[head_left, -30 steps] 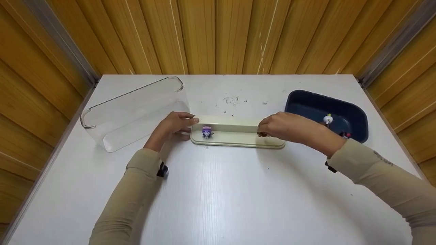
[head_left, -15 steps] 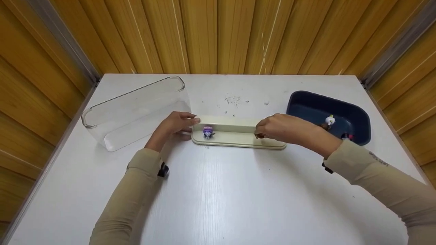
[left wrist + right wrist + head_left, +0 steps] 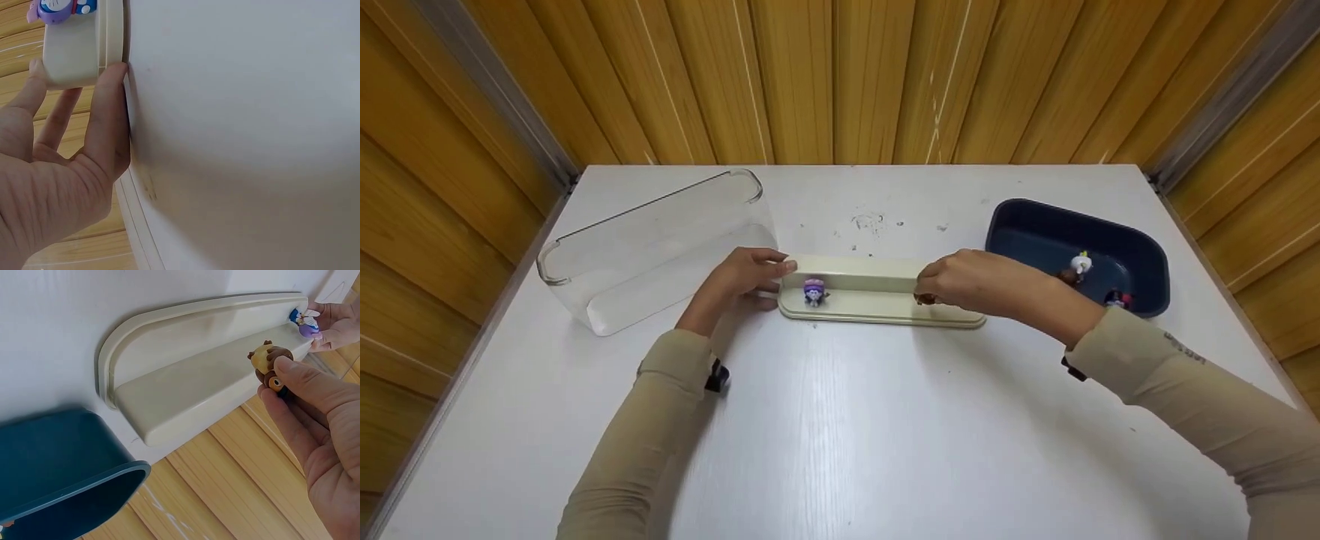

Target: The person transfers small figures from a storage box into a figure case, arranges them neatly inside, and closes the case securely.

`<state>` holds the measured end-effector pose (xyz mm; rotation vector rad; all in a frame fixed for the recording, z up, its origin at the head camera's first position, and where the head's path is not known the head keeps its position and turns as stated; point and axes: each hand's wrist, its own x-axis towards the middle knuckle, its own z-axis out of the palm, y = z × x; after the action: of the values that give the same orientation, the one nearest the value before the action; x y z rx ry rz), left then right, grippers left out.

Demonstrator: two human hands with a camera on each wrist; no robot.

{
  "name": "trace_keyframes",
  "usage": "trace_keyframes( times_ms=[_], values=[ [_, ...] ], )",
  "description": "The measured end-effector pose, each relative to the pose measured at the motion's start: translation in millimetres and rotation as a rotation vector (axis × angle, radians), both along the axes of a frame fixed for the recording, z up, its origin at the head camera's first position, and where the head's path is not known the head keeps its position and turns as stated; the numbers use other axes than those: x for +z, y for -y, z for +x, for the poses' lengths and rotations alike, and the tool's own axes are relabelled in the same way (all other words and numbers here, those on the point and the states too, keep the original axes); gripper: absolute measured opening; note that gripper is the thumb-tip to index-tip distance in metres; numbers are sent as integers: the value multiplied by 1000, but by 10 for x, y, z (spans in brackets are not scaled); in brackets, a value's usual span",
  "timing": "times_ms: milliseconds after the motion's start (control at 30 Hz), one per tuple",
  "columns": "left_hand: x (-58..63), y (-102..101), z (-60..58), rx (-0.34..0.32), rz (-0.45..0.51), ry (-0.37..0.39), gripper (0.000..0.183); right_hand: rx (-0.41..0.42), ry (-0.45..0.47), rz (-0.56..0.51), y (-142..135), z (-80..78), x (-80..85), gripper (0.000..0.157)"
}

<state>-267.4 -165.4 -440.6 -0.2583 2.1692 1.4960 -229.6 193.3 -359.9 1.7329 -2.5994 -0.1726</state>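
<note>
A long cream stepped stand [image 3: 877,304] with rounded ends lies mid-table. My left hand [image 3: 746,276] grips its left end, thumb on one side and fingers on the other, as the left wrist view shows up close. Near that end, a small purple, blue and white toy figure [image 3: 814,292] sits on the stand. My right hand [image 3: 971,279] pinches a brown and yellow toy figure [image 3: 270,363] between thumb and fingers over the right part of the stand. In the head view the fingers hide most of that figure; whether it touches the stand, I cannot tell.
At the right stands a dark blue bin [image 3: 1156,259] holding a white figure [image 3: 1081,264], a brown piece beside it and a red and black figure [image 3: 1117,298]. A clear plastic container [image 3: 660,247] is at the left. Wooden panels [image 3: 840,82] rise behind the white table [image 3: 840,420].
My right hand has shifted slightly left along the stand with the brown toy figure. The left hand keeps its grip on the stand's end, and the purple figure stays put.
</note>
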Motion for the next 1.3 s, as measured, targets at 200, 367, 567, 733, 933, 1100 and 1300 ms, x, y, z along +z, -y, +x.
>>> trace_keyframes(
  times_ms=[200,367,567,733,933,1100,1300],
  values=[
    [-9,-1,-1,11,-1,12,59,1,5,-1,-5,-11,-20,18],
    [12,-11,-9,5,-3,-7,57,-10,7,-11,30,-38,-2,19],
    [10,0,-20,12,19,11,59,-8,25,2,80,-62,-7,22],
    [12,-5,-20,6,-12,0,57,-22,47,-11,64,-84,-33,21],
    [6,-11,-27,-9,-36,4,58,-37,71,-25,47,-101,-59,21],
    [33,21,-37,-21,-45,4,58,-37,89,-36,97,-105,-64,20],
    [30,0,-23,-18,-35,3,58,-5,85,-33,151,-96,-101,20]
  ],
)
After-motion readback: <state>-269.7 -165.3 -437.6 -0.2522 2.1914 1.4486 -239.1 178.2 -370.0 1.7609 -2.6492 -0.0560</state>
